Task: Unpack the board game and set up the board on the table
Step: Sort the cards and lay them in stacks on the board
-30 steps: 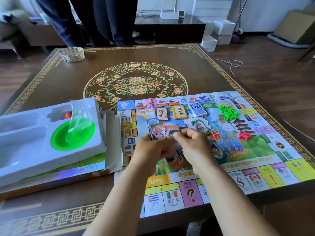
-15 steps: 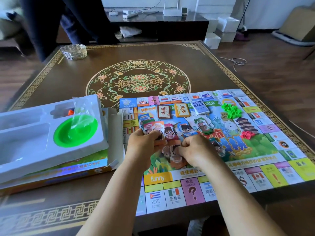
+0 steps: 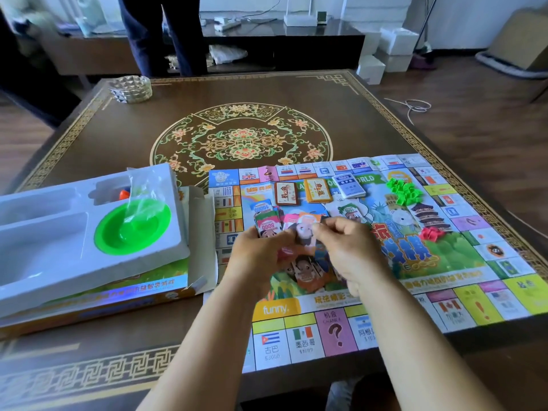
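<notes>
Board (image 3: 400, 295) lies flat, glossy; both hands' fingers (image 3: 327, 229) pinch seemingly paper notes (image 3: 268, 223).

Dark ornate table (image 3: 296, 93) on wooden floor (image 3: 474, 120); low black cabinet (image 3: 296, 46) against white wall (image 3: 462, 13).

One camera, worn on the person's head, is looking forward and down across the table (image 3: 267, 93). It is sitting close above the left hand (image 3: 261, 256) and right hand (image 3: 353, 256), with both forearms reaching in from the bottom edge. The board (image 3: 444, 292) is filling the lower right, the tray (image 3: 44, 256) the left. The wide lens is bending the table's edges and taking in the floor (image 3: 474, 120) beyond. No second view is sharing the scene.
</notes>
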A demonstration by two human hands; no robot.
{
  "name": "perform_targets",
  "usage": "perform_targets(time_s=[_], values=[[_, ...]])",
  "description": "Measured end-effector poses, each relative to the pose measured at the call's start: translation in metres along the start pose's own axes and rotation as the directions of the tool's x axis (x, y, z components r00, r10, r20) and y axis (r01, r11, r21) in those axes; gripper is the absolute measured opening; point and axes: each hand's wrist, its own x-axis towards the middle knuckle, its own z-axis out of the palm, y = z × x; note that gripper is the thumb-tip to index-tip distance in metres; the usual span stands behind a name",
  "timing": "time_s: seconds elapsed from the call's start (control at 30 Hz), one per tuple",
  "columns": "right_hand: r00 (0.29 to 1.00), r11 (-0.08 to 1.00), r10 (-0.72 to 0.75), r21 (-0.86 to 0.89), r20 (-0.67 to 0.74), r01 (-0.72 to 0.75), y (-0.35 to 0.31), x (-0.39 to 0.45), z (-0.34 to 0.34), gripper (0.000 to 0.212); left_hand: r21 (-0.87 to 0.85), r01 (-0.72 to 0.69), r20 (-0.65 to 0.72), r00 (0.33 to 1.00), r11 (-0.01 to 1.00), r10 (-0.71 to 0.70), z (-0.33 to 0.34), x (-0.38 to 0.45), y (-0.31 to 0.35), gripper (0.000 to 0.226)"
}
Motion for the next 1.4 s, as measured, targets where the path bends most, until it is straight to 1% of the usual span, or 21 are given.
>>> perform_targets(time_s=[0.07,0.2,0.3,0.47,0.53,0.67,0.73,0.83,0.97,1.03,1.13,1.23,1.3,1.37,1.4], values=[[1.000,0.999,-0.011,-0.042,-0.019,0.011,0.001,0.003,-0.008,0.017,-0.028,0.011,-0.028,1.000,1.000,-0.012,-0.004,0.001,0.002,0.013],[0.995,0.951,-0.007,-0.308,0.095,0.036,0.004,0.002,-0.015,0.024,0.044,0.025,-0.103,0.994,0.999,-0.021,-0.013,0.001,0.000,0.013],[0.990,0.900,0.018,-0.434,0.141,0.045,0.004,0.000,-0.009,0.022,0.078,0.042,-0.136,0.990,0.996,-0.031,-0.016,-0.002,-0.004,0.014],[0.995,0.836,-0.003,-0.545,0.100,0.057,0.002,-0.004,-0.008,0.017,0.172,0.041,-0.151,0.988,0.984,-0.014,-0.021,-0.012,-0.007,0.014],[0.995,0.797,-0.011,-0.600,0.103,0.071,0.005,-0.003,-0.008,0.020,0.217,0.017,-0.144,0.990,0.976,0.015,-0.022,-0.015,-0.009,0.016],[0.989,0.737,0.008,-0.669,0.148,0.095,0.010,-0.001,-0.003,0.031,0.245,0.011,-0.135,0.991,0.969,0.023,-0.019,-0.016,-0.011,0.017],[0.986,0.736,0.021,-0.670,0.164,0.096,0.009,-0.001,-0.002,0.034,0.261,0.004,-0.138,0.990,0.965,0.033,-0.015,-0.013,-0.012,0.010],[0.982,0.765,0.047,-0.638,0.184,0.083,0.009,0.000,-0.001,0.035,0.323,-0.023,-0.120,0.991,0.946,0.065,-0.007,-0.009,-0.012,0.014],[0.986,0.791,0.059,-0.610,0.153,0.047,0.010,0.003,-0.004,0.036,0.429,-0.039,-0.126,0.987,0.902,0.103,-0.004,-0.005,-0.012,0.012],[0.990,0.795,0.046,-0.605,0.130,0.043,0.010,0.002,-0.005,0.036,0.433,-0.047,-0.138,0.983,0.900,0.117,-0.006,-0.003,-0.011,0.012],[0.989,0.785,0.035,-0.616,0.146,0.064,0.010,0.001,-0.003,0.036,0.422,-0.041,-0.138,0.984,0.906,0.108,-0.007,-0.003,-0.012,0.012],[0.987,0.810,0.027,-0.582,0.157,0.071,0.010,0.000,-0.001,0.033,0.448,-0.034,-0.129,0.986,0.893,0.102,-0.005,-0.002,-0.015,0.010],[0.990,0.832,-0.014,-0.548,0.140,0.089,0.009,-0.001,-0.003,0.025,0.433,-0.042,-0.132,0.985,0.900,0.109,-0.006,-0.002,-0.015,0.010],[0.989,0.874,-0.077,-0.469,0.125,0.127,0.006,-0.001,-0.006,0.017,0.342,-0.044,-0.124,0.988,0.939,0.091,-0.006,-0.002,-0.012,0.012],[0.988,0.905,-0.089,-0.404,0.128,0.134,0.004,-0.003,-0.006,0.017,0.282,-0.043,-0.113,0.991,0.958,0.077,-0.005,-0.003,-0.011,0.012]])
